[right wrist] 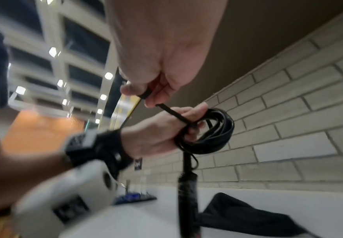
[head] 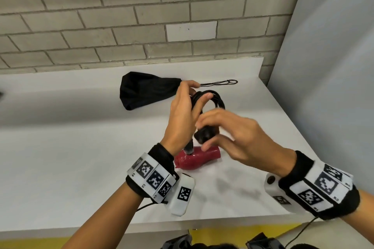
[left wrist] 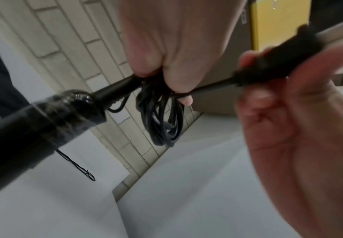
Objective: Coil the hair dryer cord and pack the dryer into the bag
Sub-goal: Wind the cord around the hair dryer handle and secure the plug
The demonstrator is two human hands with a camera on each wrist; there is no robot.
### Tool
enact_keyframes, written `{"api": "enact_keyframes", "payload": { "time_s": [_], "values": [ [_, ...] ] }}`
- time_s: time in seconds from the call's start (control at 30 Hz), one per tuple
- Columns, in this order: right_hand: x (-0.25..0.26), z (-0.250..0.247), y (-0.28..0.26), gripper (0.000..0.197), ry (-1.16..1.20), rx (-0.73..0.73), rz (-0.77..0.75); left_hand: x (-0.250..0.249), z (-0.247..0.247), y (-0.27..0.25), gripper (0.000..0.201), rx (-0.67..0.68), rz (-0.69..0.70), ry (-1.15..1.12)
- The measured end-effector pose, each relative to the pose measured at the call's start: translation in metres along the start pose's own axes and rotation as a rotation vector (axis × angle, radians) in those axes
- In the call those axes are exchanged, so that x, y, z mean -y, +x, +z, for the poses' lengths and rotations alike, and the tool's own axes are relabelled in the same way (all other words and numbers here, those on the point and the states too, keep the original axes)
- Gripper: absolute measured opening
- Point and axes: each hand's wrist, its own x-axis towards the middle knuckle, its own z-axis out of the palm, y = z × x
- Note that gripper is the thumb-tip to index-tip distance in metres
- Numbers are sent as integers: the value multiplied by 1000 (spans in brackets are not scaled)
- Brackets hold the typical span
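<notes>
Head view: the left hand (head: 183,115) gripped the coiled black cord (head: 214,97) with fingers and thumb curled round the bundle, holding it above the red hair dryer (head: 194,159), which hung or stood nose-down at the white table (head: 81,147); contact with the surface could not be told. The right hand (head: 232,137) pinched the black plug (head: 204,135) just right of the coil, probably so the loose end could be tucked or wrapped round the loops. The black drawstring bag (head: 145,91) lay behind the hands near the brick wall (head: 121,16), its drawstring (head: 220,82) trailing right and its mouth cinched; the dryer was well outside it. Left wrist view: the left fingers (left wrist: 146,53) were closed over the loops where the cord (left wrist: 162,116) left the dryer's black handle (left wrist: 34,128), which kept the coil from springing open. The right hand (left wrist: 298,128) held the plug (left wrist: 278,61) with the last run of cord taut between the two hands. Right wrist view: the right hand's fingers (right wrist: 160,90) pinched the plug end (right wrist: 146,95); the left hand (right wrist: 160,133) held the loops (right wrist: 213,133) above the upright handle (right wrist: 187,185), the bag (right wrist: 248,217) on the table beyond. Judged: coiling nearly done, packing not yet begun.
</notes>
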Motion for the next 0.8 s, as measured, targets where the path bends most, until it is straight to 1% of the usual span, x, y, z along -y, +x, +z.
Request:
{"api": "enact_keyframes", "payload": {
  "time_s": [0.03, 0.1, 0.13, 0.17, 0.2, 0.23, 0.33, 0.4, 0.47, 0.5, 0.57, 0.63, 0.67, 0.73, 0.77, 0.8],
  "values": [
    [5, -4, 3, 17, 103, -85, 70, 3, -3, 1, 20, -1, 27, 39],
    [3, -15, 11, 14, 384, -292, 238, 4, -9, 2, 18, 26, 53, 63],
    [-5, -22, 16, 18, 454, -394, 334, 2, -11, 2, 17, 54, 60, 61],
    [-14, -29, 21, 26, 470, -463, 425, 1, -12, 1, 17, 83, 62, 54],
    [-26, -34, 24, 31, 492, -498, 510, 0, -13, 0, 18, 111, 55, 36],
    [-37, -37, 25, 31, 535, -518, 589, 0, -13, 1, 18, 138, 43, 9],
    [-65, -37, 27, 21, 830, -555, 792, -1, -11, 3, 14, 231, -13, -80],
    [-76, -33, 27, 23, 921, -515, 928, -2, -10, 4, 9, 284, -42, -135],
    [-82, -28, 25, 25, 956, -428, 1033, -5, -10, 5, 6, 324, -59, -168],
    [-83, -26, 24, 23, 962, -382, 1079, -6, -10, 5, 6, 342, -65, -182],
    [-83, -21, 21, 10, 987, -325, 1150, -7, -10, 5, 7, 367, -79, -223],
    [-84, -18, 18, 25, 1013, -282, 1170, -8, -9, 4, 8, 382, -96, -264],
    [-83, -16, 17, 25, 991, -219, 1152, -8, -9, 4, 9, 390, -101, -280],
    [-76, -12, 17, 15, 916, -39, 1106, -9, -7, 3, 12, 402, -95, -290],
    [-73, -9, 16, 17, 888, 20, 1094, -10, -6, 3, 13, 400, -85, -276],
    [-72, -6, 15, 23, 879, 39, 1091, -10, -5, 4, 14, 388, -75, -256]
  ]
}}
